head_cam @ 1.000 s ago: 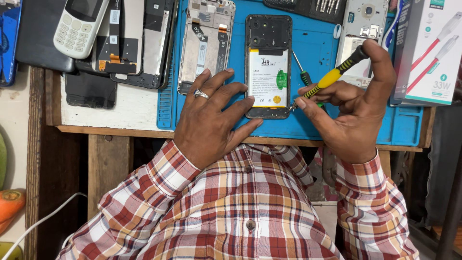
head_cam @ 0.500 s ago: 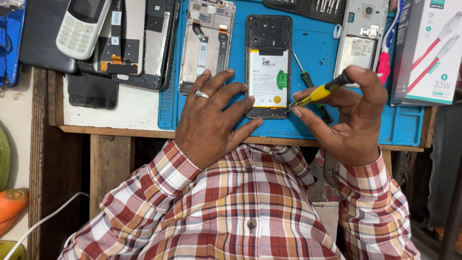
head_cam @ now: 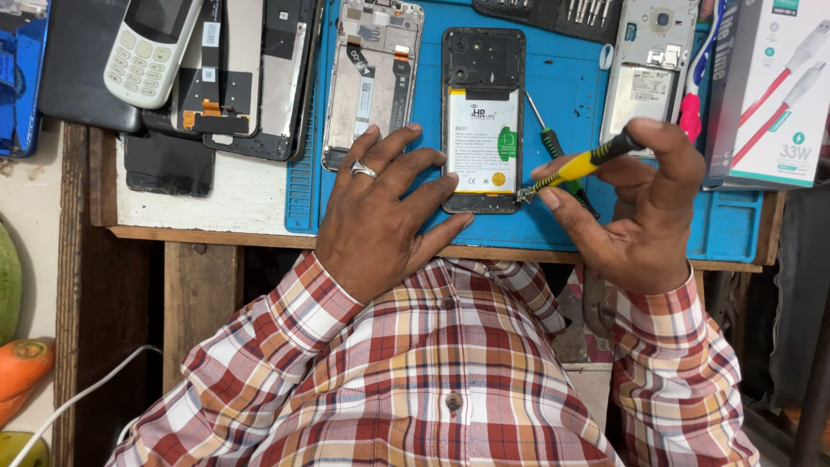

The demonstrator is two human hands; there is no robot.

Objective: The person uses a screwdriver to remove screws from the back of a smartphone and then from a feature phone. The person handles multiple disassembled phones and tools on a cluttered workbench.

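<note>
Left hand point(head_cam: 380, 220), flat and empty, steadies the phone point(head_cam: 482, 121) mid-frame; right hand point(head_cam: 635, 212) grasps the screwdriver point(head_cam: 575, 166), best kept square on the screw.

A silver ring point(head_cam: 363, 169) sat on the left hand point(head_cam: 380, 212); both arms wore a red, white and tan plaid shirt point(head_cam: 450, 363) with small buttons.

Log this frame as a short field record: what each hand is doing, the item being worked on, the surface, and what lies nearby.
left hand: flat on the mat, fingertips against the opened phone
right hand: holds yellow screwdriver, tip at the phone's lower right corner
opened phone: back off, battery showing
surface: blue mat
nearby: green screwdriver, keypad phone, white box
</note>
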